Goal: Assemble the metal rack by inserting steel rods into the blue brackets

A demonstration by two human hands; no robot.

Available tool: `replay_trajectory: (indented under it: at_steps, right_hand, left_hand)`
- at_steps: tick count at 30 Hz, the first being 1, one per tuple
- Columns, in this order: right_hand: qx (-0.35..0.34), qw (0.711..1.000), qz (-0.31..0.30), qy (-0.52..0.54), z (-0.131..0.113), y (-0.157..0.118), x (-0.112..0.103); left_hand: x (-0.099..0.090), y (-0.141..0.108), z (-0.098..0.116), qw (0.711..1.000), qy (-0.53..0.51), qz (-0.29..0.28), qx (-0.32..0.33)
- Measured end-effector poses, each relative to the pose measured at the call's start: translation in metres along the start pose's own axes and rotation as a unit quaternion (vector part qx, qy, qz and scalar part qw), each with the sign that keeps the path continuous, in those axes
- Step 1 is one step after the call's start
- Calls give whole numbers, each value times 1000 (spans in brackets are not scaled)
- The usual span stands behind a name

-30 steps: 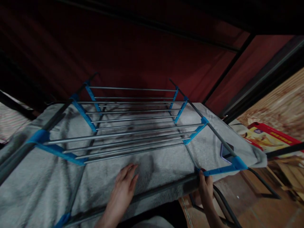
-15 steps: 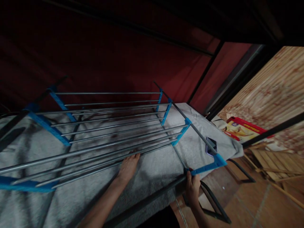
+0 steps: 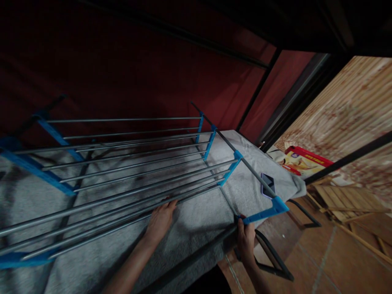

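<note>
A shoe rack of grey metal tubes and blue plastic end brackets lies on its side over a grey blanket. My left hand is closed at the lowest tubes of the near tier, its fingertips tucked behind them. At the near right corner, my right hand grips the inner end of a blue bracket, thumb on top, where it meets a side pole. No tubes span from this bracket. The left end of the rack is partly cut off by the frame edge.
The blanket covers a bed with dark metal frame bars. A phone rests beneath the right pole. Beyond the bed are a red and yellow box and a wooden folding piece on the tiled floor.
The view has swung slightly to the right, so the rack and both hands sit a little further left. Both hands keep their places on the rack.
</note>
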State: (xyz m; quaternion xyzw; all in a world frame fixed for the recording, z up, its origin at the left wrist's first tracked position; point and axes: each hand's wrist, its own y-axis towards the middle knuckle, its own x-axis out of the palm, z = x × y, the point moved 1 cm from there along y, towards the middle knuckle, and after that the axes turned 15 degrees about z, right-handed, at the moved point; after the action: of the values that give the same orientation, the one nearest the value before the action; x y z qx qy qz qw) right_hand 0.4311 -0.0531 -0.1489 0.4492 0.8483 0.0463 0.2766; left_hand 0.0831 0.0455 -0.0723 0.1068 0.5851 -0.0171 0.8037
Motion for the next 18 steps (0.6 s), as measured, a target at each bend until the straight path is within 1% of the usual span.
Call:
replay_trajectory:
  at_steps: [3, 5, 11, 14, 18]
  right_hand:
    - [-4, 1000, 8, -3, -1, 1, 0]
    - [-6, 1000, 10, -4, -2, 1, 0]
    - [-16, 1000, 3, -2, -3, 0, -1]
    - [-13, 1000, 5, -6, -3, 1, 0]
    - [-7, 1000, -6, -4, -3, 2, -1]
  left_hand:
    - [-1, 1, 0, 1000, -2, 1, 1]
    - [-1, 2, 0, 1000, 0, -7, 1]
    - [-3, 6, -2, 1000, -9, -28, 2]
    - [-4, 6, -2, 1000, -5, -28, 2]
    - [-4, 6, -2, 999, -6, -32, -5]
